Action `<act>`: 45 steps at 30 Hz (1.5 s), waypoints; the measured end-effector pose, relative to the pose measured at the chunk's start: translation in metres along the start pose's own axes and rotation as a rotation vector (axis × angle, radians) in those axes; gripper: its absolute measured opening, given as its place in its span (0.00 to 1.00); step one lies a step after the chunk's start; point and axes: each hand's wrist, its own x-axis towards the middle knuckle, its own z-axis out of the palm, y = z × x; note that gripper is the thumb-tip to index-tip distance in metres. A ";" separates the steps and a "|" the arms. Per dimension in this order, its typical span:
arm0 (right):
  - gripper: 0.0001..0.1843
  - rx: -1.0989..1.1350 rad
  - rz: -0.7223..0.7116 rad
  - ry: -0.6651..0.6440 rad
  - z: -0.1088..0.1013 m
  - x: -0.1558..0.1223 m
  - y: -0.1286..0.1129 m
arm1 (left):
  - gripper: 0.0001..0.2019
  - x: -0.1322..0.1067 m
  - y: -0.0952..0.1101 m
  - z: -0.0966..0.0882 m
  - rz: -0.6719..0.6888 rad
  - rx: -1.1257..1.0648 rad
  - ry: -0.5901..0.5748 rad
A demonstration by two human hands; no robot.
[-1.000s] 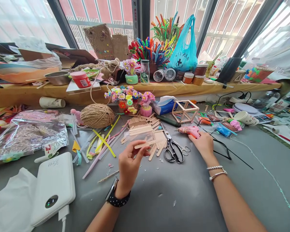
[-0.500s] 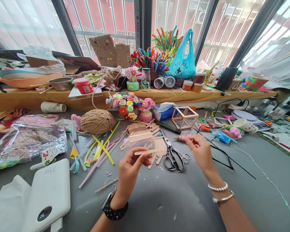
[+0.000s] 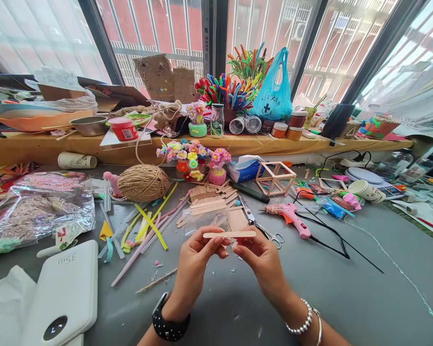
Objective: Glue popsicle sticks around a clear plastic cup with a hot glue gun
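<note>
Both hands hold one flat wooden craft stick [image 3: 229, 234] level above the grey table [image 3: 346, 298]. My left hand [image 3: 193, 262] pinches its left end and my right hand [image 3: 261, 259] pinches its right end. Just behind them lies a pile of more wooden sticks [image 3: 211, 204], with scissors [image 3: 263, 228] partly hidden by my right hand. A pink glue gun [image 3: 290, 216] lies to the right on the table, free of any hand.
A ball of twine [image 3: 143, 182], coloured strips [image 3: 149, 223], a white power bank [image 3: 59, 290] and a foil bag [image 3: 36, 206] lie to the left. A wooden stick cube [image 3: 276, 178], black cables [image 3: 339, 238] and a paper cup [image 3: 366, 190] are on the right. Pipe-cleaner flowers [image 3: 193, 156] stand behind.
My right hand let go of the pink glue gun, came left and took the right end of the stick. The left hand kept hold of the stick.
</note>
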 end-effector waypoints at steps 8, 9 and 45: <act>0.11 -0.072 -0.107 0.066 -0.013 0.005 -0.009 | 0.09 -0.002 -0.003 0.002 -0.030 -0.001 -0.060; 0.10 -0.089 -0.128 0.064 -0.014 0.005 -0.010 | 0.10 -0.002 -0.003 0.002 -0.029 0.000 -0.062; 0.06 -0.223 -0.188 0.036 -0.021 0.004 -0.020 | 0.06 -0.005 0.005 0.004 0.072 0.283 -0.136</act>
